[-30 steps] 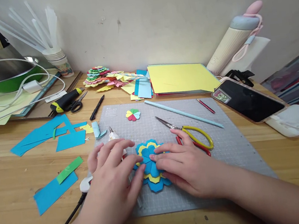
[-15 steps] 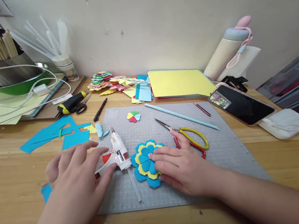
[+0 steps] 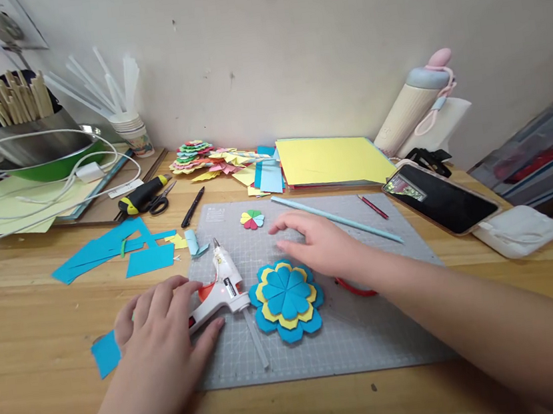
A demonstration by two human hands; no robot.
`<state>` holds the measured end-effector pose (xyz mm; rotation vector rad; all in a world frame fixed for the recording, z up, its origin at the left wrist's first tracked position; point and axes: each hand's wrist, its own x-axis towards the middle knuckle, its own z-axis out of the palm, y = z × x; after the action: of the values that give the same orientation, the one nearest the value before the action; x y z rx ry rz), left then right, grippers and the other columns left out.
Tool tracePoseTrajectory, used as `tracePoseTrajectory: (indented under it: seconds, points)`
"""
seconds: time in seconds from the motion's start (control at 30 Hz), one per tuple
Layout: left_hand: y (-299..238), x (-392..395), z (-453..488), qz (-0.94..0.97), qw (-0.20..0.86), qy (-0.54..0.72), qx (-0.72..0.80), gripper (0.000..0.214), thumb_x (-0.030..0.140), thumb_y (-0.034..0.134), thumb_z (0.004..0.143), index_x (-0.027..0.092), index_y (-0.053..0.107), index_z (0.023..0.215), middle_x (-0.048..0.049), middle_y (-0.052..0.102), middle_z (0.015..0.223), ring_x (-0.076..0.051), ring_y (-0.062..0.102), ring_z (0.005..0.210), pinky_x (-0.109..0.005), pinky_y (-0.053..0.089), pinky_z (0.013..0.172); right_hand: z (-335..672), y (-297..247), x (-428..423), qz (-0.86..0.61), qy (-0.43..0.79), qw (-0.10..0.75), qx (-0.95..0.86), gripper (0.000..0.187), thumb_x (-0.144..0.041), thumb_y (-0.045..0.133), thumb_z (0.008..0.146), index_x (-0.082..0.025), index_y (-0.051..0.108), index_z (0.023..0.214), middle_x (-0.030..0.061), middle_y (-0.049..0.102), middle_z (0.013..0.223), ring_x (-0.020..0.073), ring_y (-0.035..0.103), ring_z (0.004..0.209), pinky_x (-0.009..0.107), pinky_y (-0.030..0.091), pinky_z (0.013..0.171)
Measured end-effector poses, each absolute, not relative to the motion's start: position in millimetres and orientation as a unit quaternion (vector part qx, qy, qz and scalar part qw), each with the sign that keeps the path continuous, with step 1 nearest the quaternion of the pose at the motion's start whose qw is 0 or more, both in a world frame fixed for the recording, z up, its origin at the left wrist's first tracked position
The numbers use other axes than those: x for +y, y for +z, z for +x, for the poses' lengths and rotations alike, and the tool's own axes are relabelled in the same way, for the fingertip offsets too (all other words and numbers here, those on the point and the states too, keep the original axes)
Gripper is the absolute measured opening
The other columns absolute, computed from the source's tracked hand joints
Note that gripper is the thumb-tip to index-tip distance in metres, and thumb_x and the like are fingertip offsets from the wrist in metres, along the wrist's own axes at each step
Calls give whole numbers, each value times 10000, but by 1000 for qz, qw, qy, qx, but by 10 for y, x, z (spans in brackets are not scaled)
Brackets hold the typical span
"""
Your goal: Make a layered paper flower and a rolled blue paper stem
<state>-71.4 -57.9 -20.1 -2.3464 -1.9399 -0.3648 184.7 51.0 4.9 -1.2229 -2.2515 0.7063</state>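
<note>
On the grey cutting mat lies a layered blue and yellow paper flower. Just left of it a white hot glue gun rests on its side, a clear glue stick poking from its back. My left hand hovers by the glue gun's handle, thumb and fingers apart. Beyond the flower, my right hand reaches toward a small multicoloured paper flower, holding nothing, thumb and fingers spread. My right forearm hides most of the scissors; part of a red handle shows beneath it.
Blue paper pieces, a black pen and small scissors lie to the left. A pale blue paper stick and a red pencil lie on the mat. A phone is at right, yellow paper behind.
My right hand has left the layered flower and moved up the mat toward the small flower. My left hand stays beside the glue gun. The whole view has shifted slightly.
</note>
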Motion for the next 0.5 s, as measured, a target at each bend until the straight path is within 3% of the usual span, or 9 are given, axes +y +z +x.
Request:
tracePoseTrajectory:
  seconds: [0.13,0.27,0.37,0.5]
  points:
    - [-216,-522,-678,-774,50,-97,-623,439,481,496,887,163,602,1171,-171,546,1238,-387,491,1152,-579,373,986,1521,-22,1019,-500,211,178,-821,208,-231,614,868,-191,648,1069,121,634,1232,288,546,1183,443,416,972]
    - [-227,-488,-623,-784,48,-84,-614,409,456,449,920,148,626,1123,-168,571,1243,-365,481,1203,-572,353,1028,1321,-148,1288,-515,224,166,-811,245,-240,756,729,-166,661,942,158,641,1124,352,549,1113,479,408,916]
    - [-230,-487,-625,-793,48,-102,-599,448,447,382,946,111,622,1121,-178,615,1210,-354,486,1218,-565,330,1053,1323,-204,1302,-516,259,187,-794,326,-187,795,636,-172,617,909,103,643,1012,283,590,965,397,439,823]
    - [-137,-484,-748,-766,-18,-192,-613,520,522,344,925,144,638,1128,-156,654,1160,-361,539,1156,-576,365,1022,1469,-156,1179,-517,320,250,-753,220,-179,700,699,-191,539,848,24,631,864,189,585,794,306,438,692]
